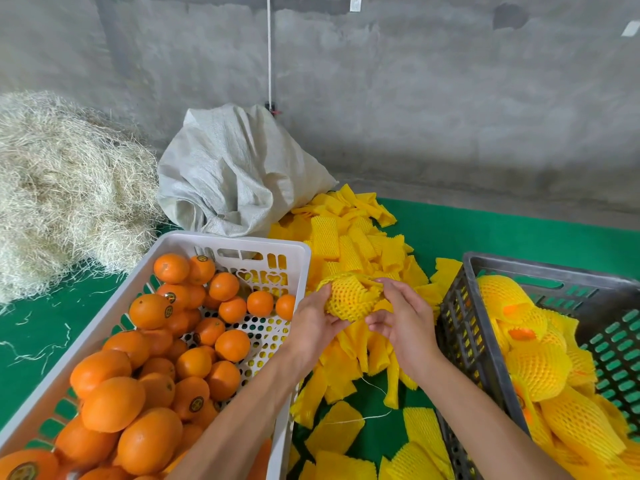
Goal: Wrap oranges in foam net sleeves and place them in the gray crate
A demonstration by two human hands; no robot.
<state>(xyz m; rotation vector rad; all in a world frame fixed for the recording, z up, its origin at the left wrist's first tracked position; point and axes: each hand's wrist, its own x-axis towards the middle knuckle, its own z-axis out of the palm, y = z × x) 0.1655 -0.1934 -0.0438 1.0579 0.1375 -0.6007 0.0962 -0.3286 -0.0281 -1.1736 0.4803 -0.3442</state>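
Reaching in from the lower edge of the frame, both bare forearms angle upward and meet at centre, just above the middle of the picture. The left hand (317,322) comes over the right rim of the white crate (239,244), palm turned inward, fingers and thumb curled round the left side of a sleeved orange (349,299). The right hand (405,318) sits on the opposite side, fingers bent, fingertips pinching the loose end of the yellow foam net sleeve at the fruit's right edge. The orange is thus held between both hands, raised over the pile of foam net sleeves (349,244) that runs from centre to the lower middle of the frame.

Gray crate (485,344) stands at right, just beside the right forearm; it contains several wrapped oranges (540,368) heaped toward its near left side. White crate at lower left holds bare oranges (152,372), some bearing dark round stickers. All crates and sleeves rest on a green surface (485,230).

Upper left: a mound of pale straw-like fibre (62,188). Upper centre: a crumpled white woven sack (235,168) against a gray concrete wall (415,98). A thin white string (367,415) lies among the sleeves at lower centre.
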